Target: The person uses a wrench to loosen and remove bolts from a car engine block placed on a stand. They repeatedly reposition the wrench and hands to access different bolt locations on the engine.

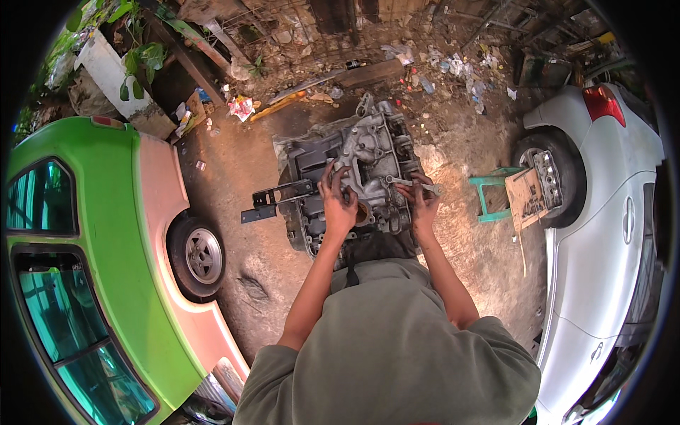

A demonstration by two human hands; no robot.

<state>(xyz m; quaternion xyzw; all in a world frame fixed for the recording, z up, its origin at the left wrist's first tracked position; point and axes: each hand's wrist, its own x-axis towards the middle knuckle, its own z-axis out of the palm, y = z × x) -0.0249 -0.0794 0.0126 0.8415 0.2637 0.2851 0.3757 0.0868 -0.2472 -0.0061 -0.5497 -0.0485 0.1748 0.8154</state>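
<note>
On the dirt ground between a green car (106, 234) and a white car (609, 212) sits a grey engine block (358, 177). Left hand (338, 205) rests spread, fingers open, on its casing. Right hand (423, 204) is closed around a metal wrench (411, 184) lying over the block's right edge.

engine block (368, 152) underside hidden, wrench (414, 185) perhaps half-covered

A single head-worn fisheye view looks steeply down from above the person's shoulders, near the engine block (354, 177) on the dirt ground (241, 184), its bent rim taking in a green car (92, 234) at left and a white car (609, 212) at right.
</note>
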